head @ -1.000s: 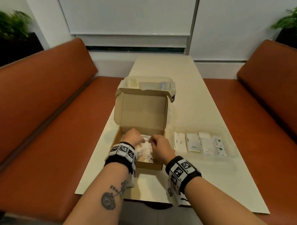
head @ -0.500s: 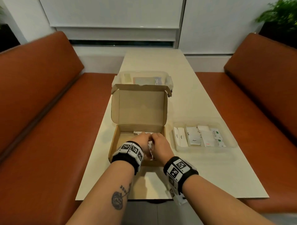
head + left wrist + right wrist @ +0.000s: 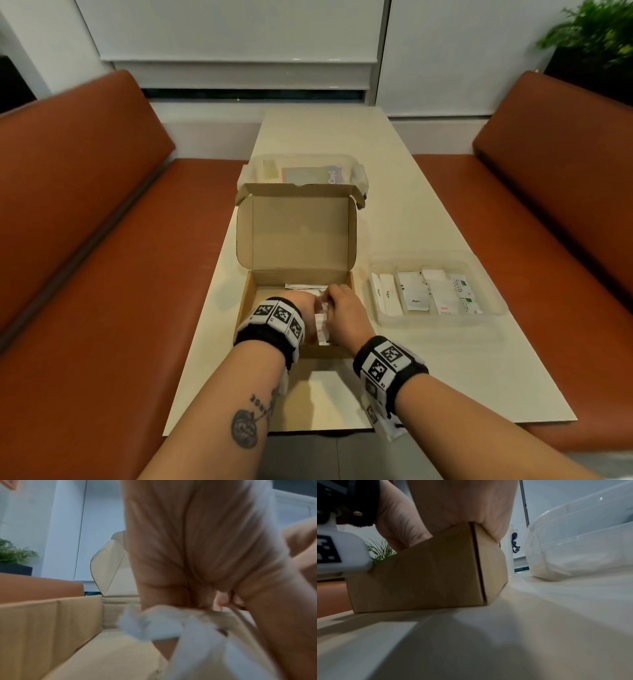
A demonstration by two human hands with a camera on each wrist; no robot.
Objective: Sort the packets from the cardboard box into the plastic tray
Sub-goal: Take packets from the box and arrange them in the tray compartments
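Packets (image 3: 321, 322): a bunch stands gathered between both hands inside the cardboard box (image 3: 297, 236). Left hand (image 3: 301, 303) grip curled round it, right hand (image 3: 344, 312) grip closing on the other side; finger detail hidden. Outward: one silver packet (image 3: 305, 286) flat by the box's back wall. Plastic tray (image 3: 486, 301), right on the worktop (image 3: 428, 212), already holds several sorted rows. Looks partway, this bunch left.

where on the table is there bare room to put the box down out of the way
Bare tabletop lies near you, below the plastic tray, and far beyond the clear container. It is crowded mid-table: cardboard box, both hands in it, tray beside.
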